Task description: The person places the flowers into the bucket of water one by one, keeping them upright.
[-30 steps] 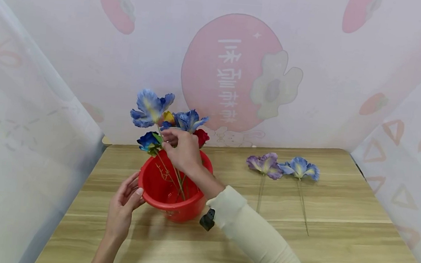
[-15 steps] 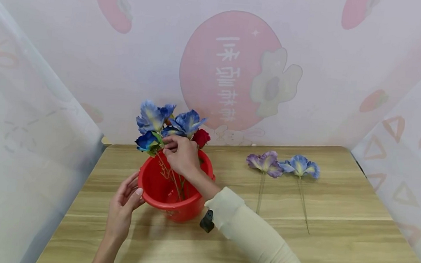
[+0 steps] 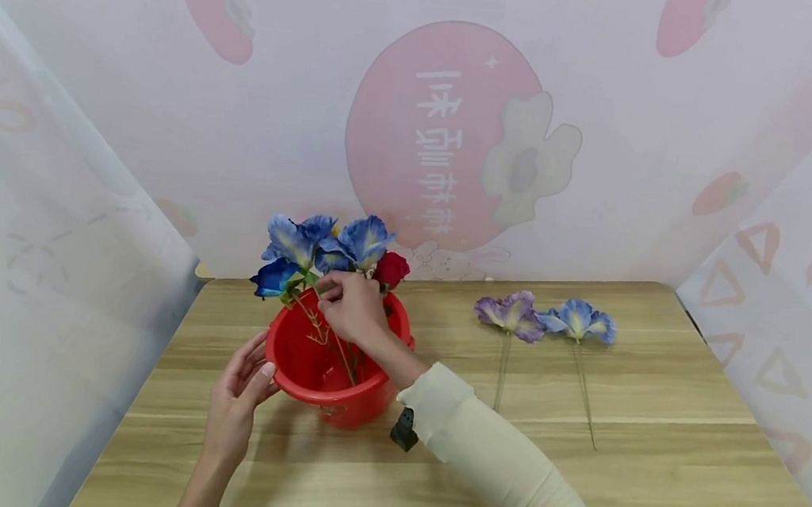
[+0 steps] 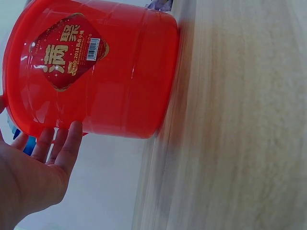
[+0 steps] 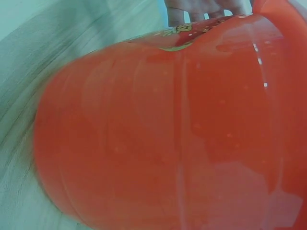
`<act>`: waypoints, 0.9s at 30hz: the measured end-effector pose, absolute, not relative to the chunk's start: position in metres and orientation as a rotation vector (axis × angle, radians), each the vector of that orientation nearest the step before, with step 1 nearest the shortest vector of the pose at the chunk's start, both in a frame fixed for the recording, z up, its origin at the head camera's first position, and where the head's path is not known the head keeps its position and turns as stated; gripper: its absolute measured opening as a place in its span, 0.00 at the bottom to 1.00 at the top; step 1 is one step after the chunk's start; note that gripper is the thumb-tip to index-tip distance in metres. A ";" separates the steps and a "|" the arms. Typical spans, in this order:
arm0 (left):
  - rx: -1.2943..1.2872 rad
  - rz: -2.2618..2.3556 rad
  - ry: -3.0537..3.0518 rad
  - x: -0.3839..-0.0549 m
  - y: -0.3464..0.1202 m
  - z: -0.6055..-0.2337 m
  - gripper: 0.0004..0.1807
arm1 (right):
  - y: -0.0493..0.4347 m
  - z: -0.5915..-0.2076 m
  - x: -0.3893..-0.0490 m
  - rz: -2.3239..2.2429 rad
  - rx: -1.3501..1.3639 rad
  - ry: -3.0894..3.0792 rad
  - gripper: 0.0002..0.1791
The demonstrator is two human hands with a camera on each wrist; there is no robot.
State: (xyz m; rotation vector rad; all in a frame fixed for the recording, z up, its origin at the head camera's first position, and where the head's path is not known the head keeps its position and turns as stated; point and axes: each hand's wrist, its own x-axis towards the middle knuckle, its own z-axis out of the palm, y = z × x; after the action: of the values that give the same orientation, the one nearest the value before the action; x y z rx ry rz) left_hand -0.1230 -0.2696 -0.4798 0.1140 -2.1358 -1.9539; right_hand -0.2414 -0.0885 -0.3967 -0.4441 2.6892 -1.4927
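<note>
A red plastic bucket (image 3: 354,410) stands upright on the table, with several artificial flowers in it. My left hand (image 3: 235,399) holds the bucket's left rim, thumb at the edge and fingers along the outer wall. Above the opening, my right hand (image 3: 353,307) pinches the stem of a blue artificial iris (image 3: 288,241); the stem runs down into the bucket. Around it are another blue iris (image 3: 366,241), a deep-blue rose (image 3: 274,277) and a red rose (image 3: 392,269). In the left wrist view, fingers (image 4: 71,146) rest against the bucket beneath its label.
A purple iris (image 3: 512,316) and a blue iris (image 3: 578,321) lie on the table (image 3: 680,402) right of the bucket, stems toward the front. Printed fabric walls (image 3: 616,222) enclose the back and sides.
My right hand has moved down, lowering the pinched blue iris deeper into the bucket; its bloom now sits level with the other blue iris. My left hand stays on the rim.
</note>
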 end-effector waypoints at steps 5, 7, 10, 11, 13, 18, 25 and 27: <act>0.133 -1.955 -2.142 -0.124 -0.271 -0.480 0.28 | -0.088 -0.396 -0.241 -1.493 -0.437 2.679 0.13; 0.135 -1.957 -2.141 -0.124 -0.271 -0.480 0.28 | -0.088 -0.396 -0.240 -1.509 -0.438 2.661 0.13; 0.133 -1.962 -2.136 -0.124 -0.271 -0.480 0.28 | -0.086 -0.393 -0.238 -1.532 -0.445 2.638 0.15; 0.131 -1.963 -2.135 -0.124 -0.271 -0.480 0.28 | -0.085 -0.392 -0.237 -1.537 -0.449 2.634 0.15; 0.128 -1.963 -2.133 -0.124 -0.271 -0.480 0.28 | -0.084 -0.390 -0.234 -1.547 -0.460 2.631 0.16; 0.117 -1.970 -2.121 -0.124 -0.271 -0.481 0.28 | -0.076 -0.383 -0.226 -1.580 -0.508 2.621 0.17; 0.115 -1.963 -2.121 -0.123 -0.271 -0.481 0.28 | -0.057 -0.378 -0.215 -1.694 -0.578 2.539 0.18; 0.113 -1.963 -2.122 -0.123 -0.271 -0.480 0.28 | -0.051 -0.377 -0.213 -1.730 -0.589 2.510 0.19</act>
State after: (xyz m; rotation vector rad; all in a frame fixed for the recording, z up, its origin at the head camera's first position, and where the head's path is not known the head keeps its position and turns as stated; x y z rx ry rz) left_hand -0.1232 -0.2708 -0.4805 0.1129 -2.1222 -1.9630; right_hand -0.2130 -0.0508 -0.3775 -0.5893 2.5096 -1.7300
